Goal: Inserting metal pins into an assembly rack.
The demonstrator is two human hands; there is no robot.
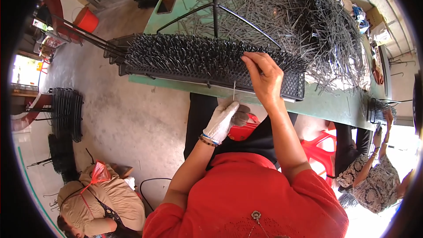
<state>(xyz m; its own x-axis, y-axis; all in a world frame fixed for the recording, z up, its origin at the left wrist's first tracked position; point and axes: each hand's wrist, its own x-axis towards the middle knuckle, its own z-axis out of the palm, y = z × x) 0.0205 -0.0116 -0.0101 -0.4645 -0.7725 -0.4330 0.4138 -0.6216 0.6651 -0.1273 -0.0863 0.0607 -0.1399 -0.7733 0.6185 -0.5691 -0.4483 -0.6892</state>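
Observation:
My left hand (224, 120), in a white knitted glove, is closed on a thin metal rod (234, 91) that points up past the front edge of a rack. The long black perforated rack (291, 89) is packed with upright thin black strips (176, 56). Above its right half, my bare right hand (266, 78) brings thumb and forefinger together at the tops of the strips. Whatever sits between those fingertips is too small to make out.
A heap of loose black strips (328, 31) spreads over the green table (339, 105). A black stand (215, 9) rises behind the rack. A phone (168, 1) lies at the far left. People sit at lower left and right, by a red stool (319, 150).

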